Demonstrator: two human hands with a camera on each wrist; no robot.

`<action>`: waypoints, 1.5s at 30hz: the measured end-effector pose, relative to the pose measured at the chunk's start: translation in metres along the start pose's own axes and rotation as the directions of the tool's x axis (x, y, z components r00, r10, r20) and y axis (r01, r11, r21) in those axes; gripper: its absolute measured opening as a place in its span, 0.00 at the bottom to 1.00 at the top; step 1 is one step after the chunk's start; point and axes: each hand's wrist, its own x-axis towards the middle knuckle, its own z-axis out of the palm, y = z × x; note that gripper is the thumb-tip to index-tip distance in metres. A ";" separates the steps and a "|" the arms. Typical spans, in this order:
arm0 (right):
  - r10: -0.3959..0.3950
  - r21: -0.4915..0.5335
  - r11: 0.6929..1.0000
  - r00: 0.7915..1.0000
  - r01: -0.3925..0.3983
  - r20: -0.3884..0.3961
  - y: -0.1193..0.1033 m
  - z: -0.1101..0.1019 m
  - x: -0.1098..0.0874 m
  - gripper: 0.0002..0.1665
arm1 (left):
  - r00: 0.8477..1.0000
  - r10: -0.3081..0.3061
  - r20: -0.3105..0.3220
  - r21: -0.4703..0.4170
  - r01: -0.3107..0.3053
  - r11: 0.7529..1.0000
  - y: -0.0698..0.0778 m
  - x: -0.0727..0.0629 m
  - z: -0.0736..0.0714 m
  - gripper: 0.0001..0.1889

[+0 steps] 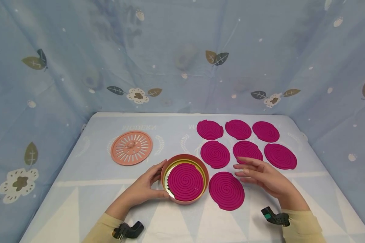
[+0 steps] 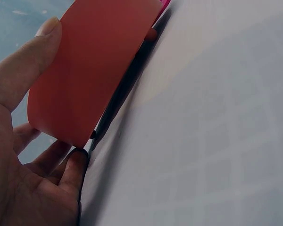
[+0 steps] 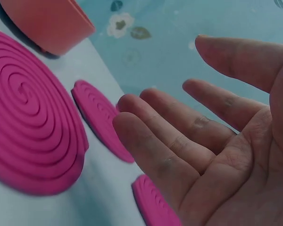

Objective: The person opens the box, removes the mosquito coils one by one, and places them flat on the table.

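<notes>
My left hand [image 1: 147, 187] grips the left side of a round coral mosquito-coil holder [image 1: 185, 202] with a yellowish inner rim. In the left wrist view the thumb lies on the holder's orange wall [image 2: 94, 61], with the fingers curled by its edge. A magenta mosquito coil [image 1: 185, 182] lies inside it, off to the right of the pale base. My right hand [image 1: 266, 177] hovers at the right with its fingers spread, holding nothing. The closest coils are a loose one [image 1: 226, 191] to its left and another [image 1: 247, 151] partly hidden behind its fingertips.
More magenta coils [image 1: 215, 154] lie in two rows at the back right of the table. A slotted coral lid [image 1: 131, 147] with a small knob lies at the back left. Blue patterned cloth [image 1: 182, 84] hangs round the table's back and sides.
</notes>
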 end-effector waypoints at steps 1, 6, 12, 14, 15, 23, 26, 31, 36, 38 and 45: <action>0.007 -0.016 1.000 1.000 -0.007 -0.003 -0.003 0.001 0.002 0.34 | 1.000 -0.002 0.000 -0.001 0.002 1.000 0.000 0.000 0.000 0.59; 0.017 -0.075 0.997 1.000 -0.017 0.008 -0.018 0.009 0.015 0.35 | 1.000 0.005 -0.001 0.007 -0.005 1.000 -0.001 0.001 -0.001 0.59; -0.017 -0.138 0.990 0.998 0.025 0.061 -0.034 0.020 0.033 0.32 | 1.000 0.003 0.002 0.000 -0.003 1.000 -0.001 0.001 -0.001 0.59; -0.031 -0.150 0.988 0.996 0.043 0.084 -0.038 0.024 0.039 0.32 | 1.000 -0.004 0.002 -0.002 0.004 1.000 -0.001 0.000 -0.001 0.59; -0.039 -0.153 0.987 0.994 0.053 0.097 -0.040 0.026 0.041 0.32 | 1.000 -0.010 0.001 -0.005 0.010 1.000 -0.001 0.000 -0.001 0.59; -0.049 -0.098 0.993 0.979 0.070 0.200 -0.052 0.044 0.061 0.35 | 1.000 -0.006 0.004 0.000 0.006 1.000 0.000 0.000 0.000 0.58; -0.049 -0.086 0.994 0.974 0.069 0.223 -0.054 0.051 0.067 0.37 | 1.000 -0.014 0.006 0.001 0.014 1.000 0.000 0.000 0.000 0.58; -0.036 -0.119 0.990 0.966 0.069 0.258 -0.056 0.061 0.075 0.36 | 1.000 -0.029 0.001 0.005 0.029 1.000 0.001 0.001 -0.001 0.59; -0.015 -0.200 0.977 0.960 0.073 0.279 -0.059 0.075 0.080 0.32 | 1.000 -0.024 0.000 0.012 0.024 1.000 0.000 0.001 0.000 0.59; -0.003 -0.218 0.974 0.958 0.068 0.287 -0.059 0.081 0.083 0.33 | 1.000 -0.022 0.000 0.014 0.022 1.000 0.000 0.001 0.000 0.59; 0.041 -0.285 0.957 0.952 0.050 0.304 -0.058 0.100 0.095 0.34 | 0.999 -0.035 -0.006 0.017 0.035 0.999 0.001 0.000 0.000 0.58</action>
